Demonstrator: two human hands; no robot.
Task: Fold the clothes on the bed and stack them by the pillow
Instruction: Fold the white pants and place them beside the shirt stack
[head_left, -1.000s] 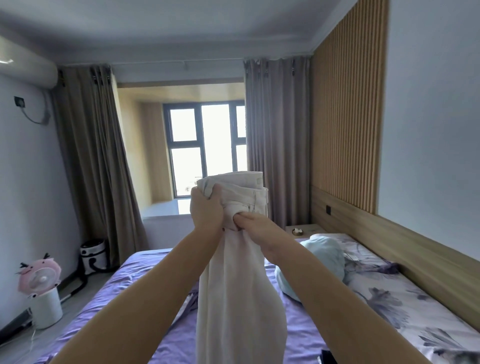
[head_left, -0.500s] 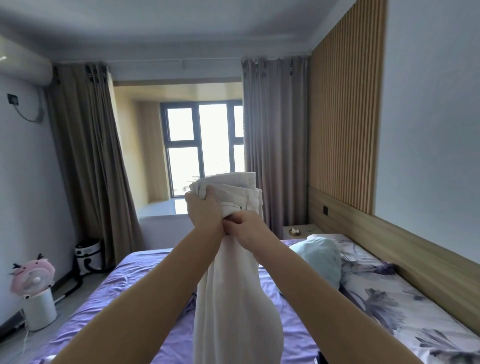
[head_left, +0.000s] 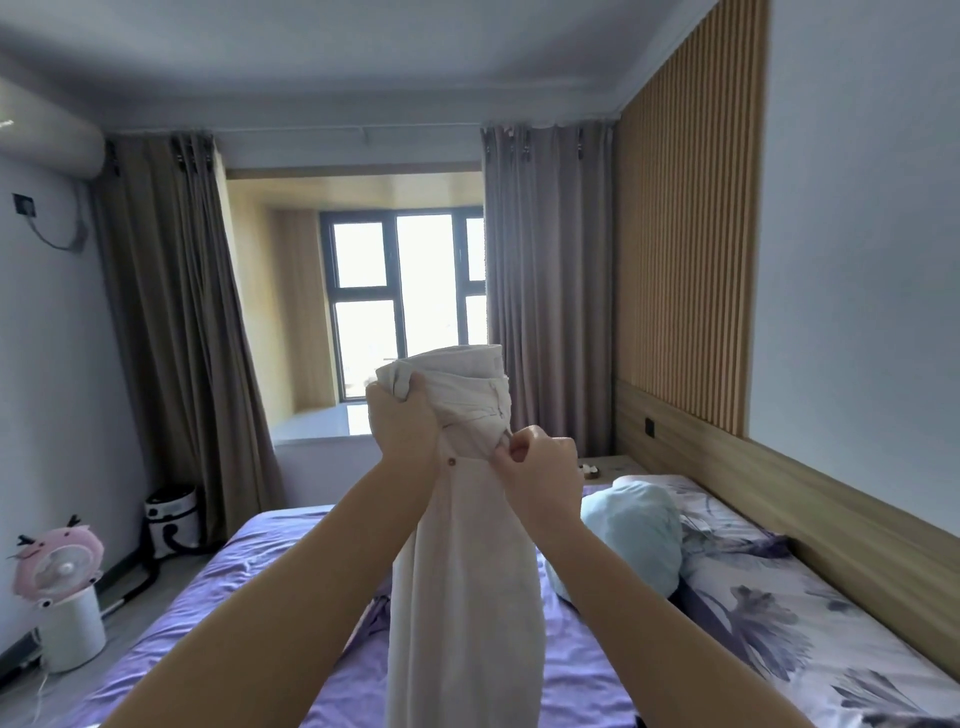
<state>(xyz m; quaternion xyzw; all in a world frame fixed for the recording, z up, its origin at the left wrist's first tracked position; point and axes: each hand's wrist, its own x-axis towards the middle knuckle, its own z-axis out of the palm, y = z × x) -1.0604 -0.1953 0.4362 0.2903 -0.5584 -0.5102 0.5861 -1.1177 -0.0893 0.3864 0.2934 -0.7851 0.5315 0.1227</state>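
Left hand is gripping the waistband of the white trousers; right hand is pinching it lower. Trousers are hanging above the bed. Advice: align the waistband and legs before lowering.

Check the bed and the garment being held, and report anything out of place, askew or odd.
Nothing looks damaged or spilled. The white trousers hang unfolded, bunched at the waistband, where the left hand grips and the right hand pinches. A light blue bundle lies crumpled on the purple bed, not folded.
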